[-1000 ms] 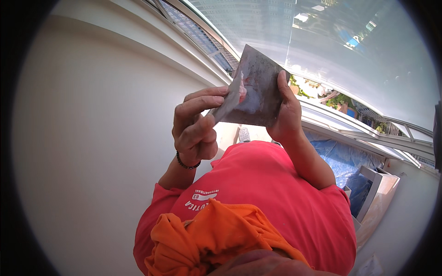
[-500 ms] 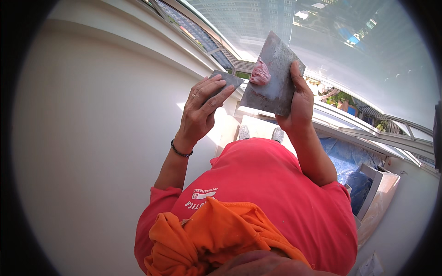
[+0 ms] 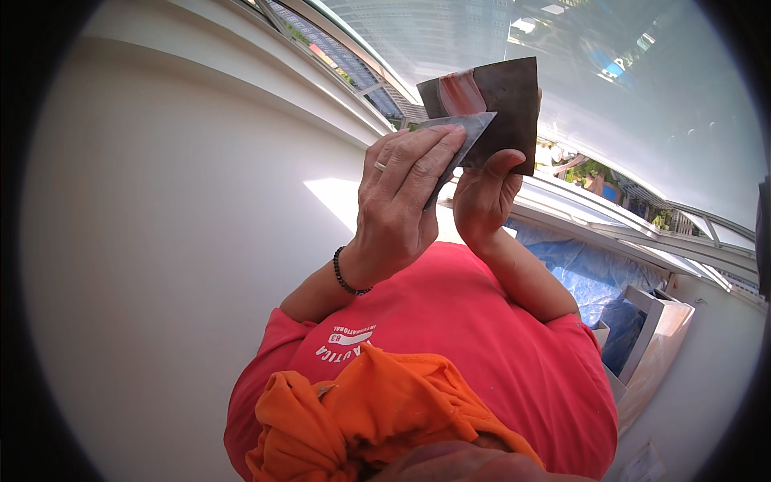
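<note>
My right hand [image 3: 486, 201] grips a dark, roughly square metal putty spreader [image 3: 507, 104] by its lower edge, thumb on the near face. A smeared band of pink putty [image 3: 462, 93] lies on the spreader's upper left part. In my left hand [image 3: 405, 189] is a smaller grey metal putty spreader [image 3: 477, 127], with the fingers laid along its face. Its upper edge overlaps the larger spreader just below the putty; the two appear to touch. The left thumb is hidden behind the smaller blade.
A plain pale wall [image 3: 161, 217] runs along my left. Ahead are large window panes [image 3: 642, 104] with a metal frame [image 3: 683, 229]. Blue plastic sheeting [image 3: 570, 261] and a pale open box-like piece [image 3: 654, 337] lie to the right. Sunlight falls beside my left hand.
My left hand has moved right and up, bringing the smaller spreader against the larger one. The larger spreader has tilted and turned, and its lump of putty is now a flattened smear.
</note>
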`<state>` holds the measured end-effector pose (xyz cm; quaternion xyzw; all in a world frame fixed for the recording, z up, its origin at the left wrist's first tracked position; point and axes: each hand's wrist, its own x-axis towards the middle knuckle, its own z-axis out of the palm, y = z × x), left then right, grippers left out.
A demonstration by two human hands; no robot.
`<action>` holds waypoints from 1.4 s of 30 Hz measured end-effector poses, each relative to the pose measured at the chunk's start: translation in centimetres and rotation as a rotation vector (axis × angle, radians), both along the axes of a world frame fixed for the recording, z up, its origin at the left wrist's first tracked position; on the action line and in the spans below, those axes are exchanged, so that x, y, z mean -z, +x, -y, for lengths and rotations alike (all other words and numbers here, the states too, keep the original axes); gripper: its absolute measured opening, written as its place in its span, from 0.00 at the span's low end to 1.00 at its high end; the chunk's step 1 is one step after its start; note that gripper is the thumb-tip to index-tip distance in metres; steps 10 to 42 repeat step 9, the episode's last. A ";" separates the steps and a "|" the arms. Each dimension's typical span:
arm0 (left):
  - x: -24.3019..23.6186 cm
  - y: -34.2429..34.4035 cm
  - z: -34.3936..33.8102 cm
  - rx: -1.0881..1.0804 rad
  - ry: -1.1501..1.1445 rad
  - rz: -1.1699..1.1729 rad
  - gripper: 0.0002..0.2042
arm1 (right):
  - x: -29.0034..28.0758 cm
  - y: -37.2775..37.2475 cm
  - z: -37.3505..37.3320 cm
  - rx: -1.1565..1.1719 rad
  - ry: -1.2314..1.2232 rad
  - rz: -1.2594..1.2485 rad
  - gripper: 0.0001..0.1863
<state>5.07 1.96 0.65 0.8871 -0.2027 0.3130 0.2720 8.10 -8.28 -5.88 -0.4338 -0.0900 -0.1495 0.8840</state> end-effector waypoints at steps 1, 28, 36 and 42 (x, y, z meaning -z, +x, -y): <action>-0.1 0.0 -0.1 -0.018 -0.044 0.004 0.20 | -0.1 0.1 0.2 -0.013 -0.007 0.118 0.43; -0.8 0.1 -0.9 -0.049 -0.014 0.012 0.21 | -0.9 -0.3 -0.1 -0.155 0.028 0.187 0.43; -0.8 0.1 -0.9 -0.049 -0.014 0.012 0.21 | -0.9 -0.3 -0.1 -0.155 0.028 0.187 0.43; -0.8 0.1 -0.9 -0.049 -0.014 0.012 0.21 | -0.9 -0.3 -0.1 -0.155 0.028 0.187 0.43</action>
